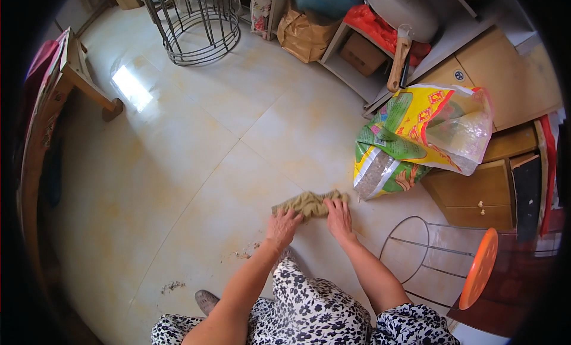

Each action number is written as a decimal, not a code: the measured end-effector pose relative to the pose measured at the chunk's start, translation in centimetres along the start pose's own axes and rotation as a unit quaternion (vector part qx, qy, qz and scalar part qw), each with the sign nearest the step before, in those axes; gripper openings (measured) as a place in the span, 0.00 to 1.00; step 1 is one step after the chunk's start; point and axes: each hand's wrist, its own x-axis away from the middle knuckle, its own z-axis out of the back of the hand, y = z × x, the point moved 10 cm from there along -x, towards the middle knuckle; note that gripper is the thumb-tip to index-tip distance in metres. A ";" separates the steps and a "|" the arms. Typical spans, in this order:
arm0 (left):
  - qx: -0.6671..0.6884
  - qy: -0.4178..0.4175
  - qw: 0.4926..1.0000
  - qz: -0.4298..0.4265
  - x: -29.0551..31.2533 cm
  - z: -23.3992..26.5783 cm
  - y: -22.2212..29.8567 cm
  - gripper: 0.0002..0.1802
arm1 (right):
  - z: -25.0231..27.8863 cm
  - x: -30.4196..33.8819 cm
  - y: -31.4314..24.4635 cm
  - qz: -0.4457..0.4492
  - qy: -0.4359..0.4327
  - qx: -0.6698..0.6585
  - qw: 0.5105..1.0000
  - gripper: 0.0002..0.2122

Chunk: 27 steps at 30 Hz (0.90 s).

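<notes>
A crumpled olive-tan cloth [309,203] lies bunched on the tiled floor in front of me. My left hand [282,227] grips its near left part, fingers curled over the edge. At the cloth's right end, my right hand [339,220] has its fingers closed on the fabric. Just beyond that hand stands a slumped, opened plastic sack [410,128] in green, yellow and clear film, with greyish grains showing low down. Small dark crumbs [244,252] are scattered left of my left wrist, and a second little heap of crumbs [172,287] lies farther left.
An orange-topped stool [479,269] with wire legs lies on its side at right. Wooden cabinets [476,193] and a shelf unit [342,62] line the right side. A brown paper bag [304,33] and a round wire-frame stand [202,55] are at the back; a wooden-legged piece of furniture [89,77] is left.
</notes>
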 end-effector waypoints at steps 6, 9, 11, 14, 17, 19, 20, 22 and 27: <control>0.100 -0.006 0.993 -0.060 1.6 -0.6 0.7 0.20 | 0.0 3.9 1.1 -0.031 -0.093 -0.131 0.987 0.17; 0.128 -0.023 0.991 -0.017 0.6 1.4 -0.5 0.21 | 4.5 0.3 0.2 0.062 -0.006 -0.070 0.996 0.17; 0.131 -0.003 0.991 -0.016 -0.5 3.2 -0.6 0.23 | 5.6 -3.3 -0.4 0.114 0.017 -0.004 0.993 0.17; 0.141 -0.004 0.990 -0.021 -2.1 3.3 0.2 0.30 | 4.1 -7.4 2.1 0.111 0.026 0.081 0.990 0.20; 0.066 -0.048 0.996 -0.023 -2.2 1.1 0.7 0.36 | 1.1 -8.2 4.3 0.007 -0.041 0.130 0.991 0.23; 0.021 -0.080 0.996 -0.019 -2.0 0.1 0.3 0.38 | 0.4 -7.4 4.1 0.018 -0.035 0.147 0.988 0.22; 0.022 -0.080 0.996 -0.018 -1.8 0.1 0.1 0.38 | 0.2 -6.7 3.8 0.030 -0.025 0.161 0.986 0.23; 0.052 -0.079 0.995 -0.022 -1.3 0.2 0.2 0.39 | 0.0 -4.6 3.9 0.036 -0.030 0.140 0.989 0.22; 0.068 -0.106 0.991 -0.041 -0.1 -0.5 1.3 0.36 | -0.8 1.5 5.3 -0.069 -0.062 0.120 0.988 0.20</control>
